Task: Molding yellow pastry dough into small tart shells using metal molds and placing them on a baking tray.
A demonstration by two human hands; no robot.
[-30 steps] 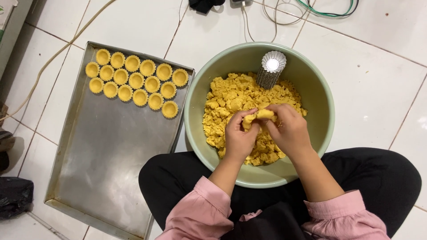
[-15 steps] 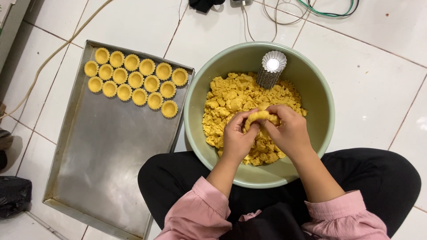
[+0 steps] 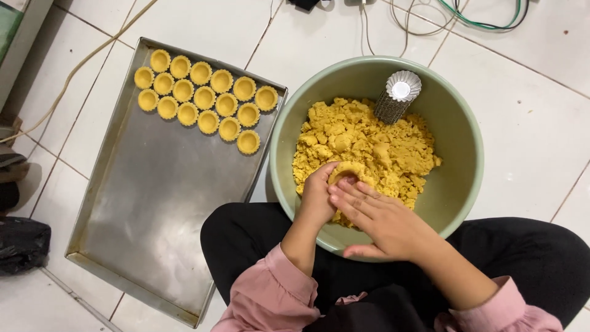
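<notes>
Moved: a second ago both hands held the lump of dough up between pinched fingertips above the crumbs; now they have come down toward the near side of the bowl, and the right hand (image 3: 384, 221) has flattened out.
Dough piece: a small yellow dough shell (image 3: 346, 172) – ring-shaped, hollow in the middle – sits low in the bowl at the near edge of the crumbly dough (image 3: 362, 144).
Left hand: the left hand (image 3: 318, 200) is curled around the shell from the near-left side, gripping it narrowly.
Right hand: fingers extended and open, fingertips touching the shell's rim; nothing is clasped in it.
Bowl: a pale green bowl (image 3: 458, 184) rests against the person's black-trousered lap, unchanged in place.
Moulds: a stack of fluted metal tart moulds (image 3: 398, 97) stands tilted on the far side of the dough.
Tray: a steel baking tray (image 3: 153, 209) lies just left of the bowl – fourteen filled tart shells (image 3: 206, 98) in rows at its far end.
Floor: white tiles (image 3: 522, 110), with cables (image 3: 430, 12) along the far edge and a dark bag (image 3: 21, 243) at the left.
</notes>
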